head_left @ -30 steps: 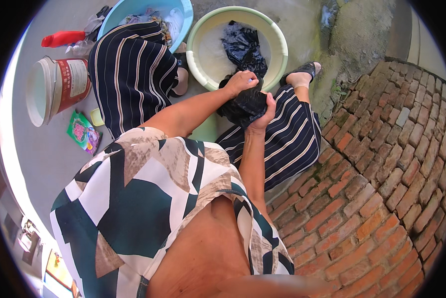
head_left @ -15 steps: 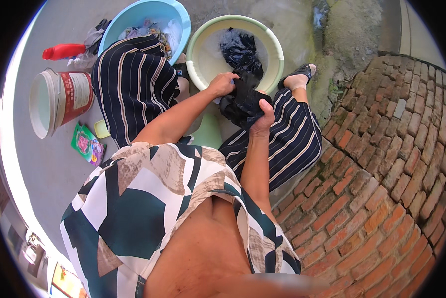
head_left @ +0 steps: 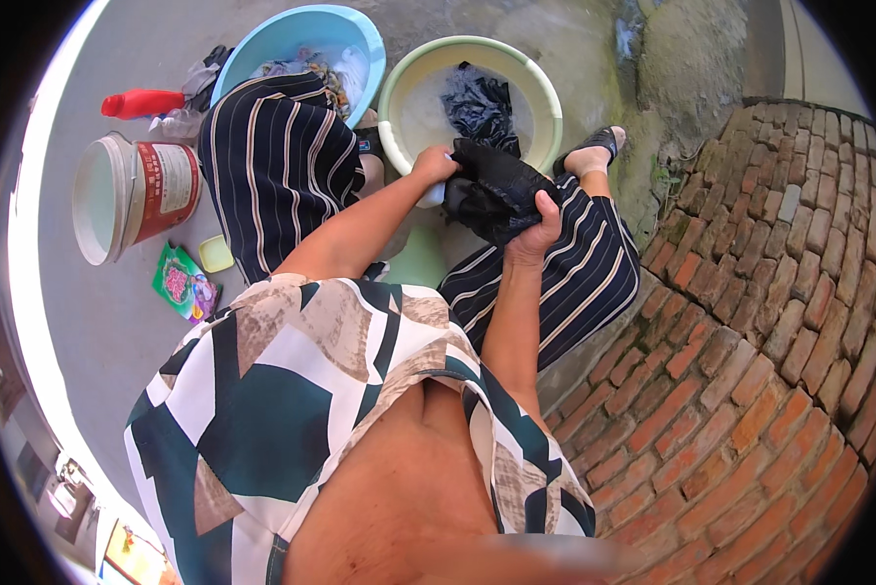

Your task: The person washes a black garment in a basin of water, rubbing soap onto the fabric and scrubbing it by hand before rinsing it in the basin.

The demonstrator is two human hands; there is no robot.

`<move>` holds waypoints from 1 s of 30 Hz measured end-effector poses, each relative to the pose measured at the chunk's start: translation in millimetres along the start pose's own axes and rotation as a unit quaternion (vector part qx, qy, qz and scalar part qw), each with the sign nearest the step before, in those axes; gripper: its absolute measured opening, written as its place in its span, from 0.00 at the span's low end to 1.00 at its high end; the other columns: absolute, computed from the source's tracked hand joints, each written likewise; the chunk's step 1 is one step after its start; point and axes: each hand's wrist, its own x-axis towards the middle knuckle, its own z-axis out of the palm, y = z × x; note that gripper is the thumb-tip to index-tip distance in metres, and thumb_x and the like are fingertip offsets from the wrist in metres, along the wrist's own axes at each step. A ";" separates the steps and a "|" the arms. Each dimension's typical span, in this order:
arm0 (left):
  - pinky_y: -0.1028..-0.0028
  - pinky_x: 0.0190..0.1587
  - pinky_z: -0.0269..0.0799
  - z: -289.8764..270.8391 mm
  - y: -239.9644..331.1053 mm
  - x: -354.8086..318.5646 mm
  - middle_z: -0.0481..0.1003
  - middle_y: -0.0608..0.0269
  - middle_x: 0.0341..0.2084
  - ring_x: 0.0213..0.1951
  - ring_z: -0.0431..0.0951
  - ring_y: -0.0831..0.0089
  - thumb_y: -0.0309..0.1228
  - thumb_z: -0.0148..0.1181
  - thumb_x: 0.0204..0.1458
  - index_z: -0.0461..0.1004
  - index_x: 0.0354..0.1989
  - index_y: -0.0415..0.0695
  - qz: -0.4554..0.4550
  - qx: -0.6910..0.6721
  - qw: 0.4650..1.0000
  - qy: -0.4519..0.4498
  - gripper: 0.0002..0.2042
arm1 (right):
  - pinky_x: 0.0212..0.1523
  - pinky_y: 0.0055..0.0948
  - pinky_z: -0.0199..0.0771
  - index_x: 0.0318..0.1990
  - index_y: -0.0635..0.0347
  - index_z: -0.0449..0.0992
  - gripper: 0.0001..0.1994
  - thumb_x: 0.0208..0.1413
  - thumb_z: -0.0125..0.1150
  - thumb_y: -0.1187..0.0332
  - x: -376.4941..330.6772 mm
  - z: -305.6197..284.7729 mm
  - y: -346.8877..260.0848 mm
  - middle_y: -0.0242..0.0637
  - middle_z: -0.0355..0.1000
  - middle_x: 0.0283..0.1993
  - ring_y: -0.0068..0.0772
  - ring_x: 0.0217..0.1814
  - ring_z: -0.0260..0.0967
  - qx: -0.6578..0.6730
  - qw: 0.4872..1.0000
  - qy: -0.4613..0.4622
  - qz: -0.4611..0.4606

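A wet black cloth (head_left: 501, 195) is stretched between my hands over the near edge of a pale green basin (head_left: 395, 146). My left hand (head_left: 436, 166) grips the cloth's left side, fingers closed. My right hand (head_left: 538, 232) is closed round its lower right side, thumb up. Part of the cloth bunches between them, and most of my right fingers are hidden behind it. Below my left hand shows a small pale piece that I cannot make out. More shiny black wet fabric (head_left: 480, 107) lies in the cloudy water of the basin.
A light blue tub (head_left: 373, 58) with wet clothes stands at the upper left. Beside my left knee are a red bottle (head_left: 143, 102), a white and red bucket (head_left: 170, 190), a green packet (head_left: 186, 283) and a small yellowish dish (head_left: 216, 254). A brick surface (head_left: 730, 390) lies to the right.
My right hand has moved slightly right, away from my left, and the black cloth between them is spread wider. The whole view has shifted a little.
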 end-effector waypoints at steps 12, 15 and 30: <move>0.82 0.22 0.53 -122.9 80.1 -93.8 0.61 0.76 0.15 0.19 0.59 0.86 0.30 0.57 0.42 0.64 0.20 0.48 0.168 -0.341 0.920 -0.094 0.07 | 0.38 0.19 0.61 0.29 0.65 0.69 0.06 0.43 0.53 0.73 11.0 4.2 -26.5 0.30 0.66 0.27 0.24 0.31 0.63 -0.219 0.967 0.006 -0.133; 0.86 0.31 0.59 -155.5 101.3 -104.8 0.67 0.75 0.23 0.25 0.64 0.87 0.27 0.58 0.42 0.69 0.28 0.44 0.227 -0.328 0.909 -0.118 0.06 | 0.42 0.21 0.56 0.26 0.67 0.66 0.04 0.43 0.53 0.76 9.8 10.3 -42.9 0.34 0.64 0.32 0.26 0.36 0.59 -0.442 0.844 -0.083 -0.290; 0.77 0.23 0.61 -104.7 128.1 -49.3 0.69 0.66 0.19 0.22 0.67 0.77 0.34 0.59 0.40 0.70 0.24 0.40 0.149 -0.167 0.975 0.001 0.10 | 0.58 0.37 0.54 0.56 0.62 0.58 0.37 0.50 0.36 0.38 32.2 1.8 57.5 0.42 0.58 0.57 0.42 0.56 0.57 0.261 0.952 -0.040 0.153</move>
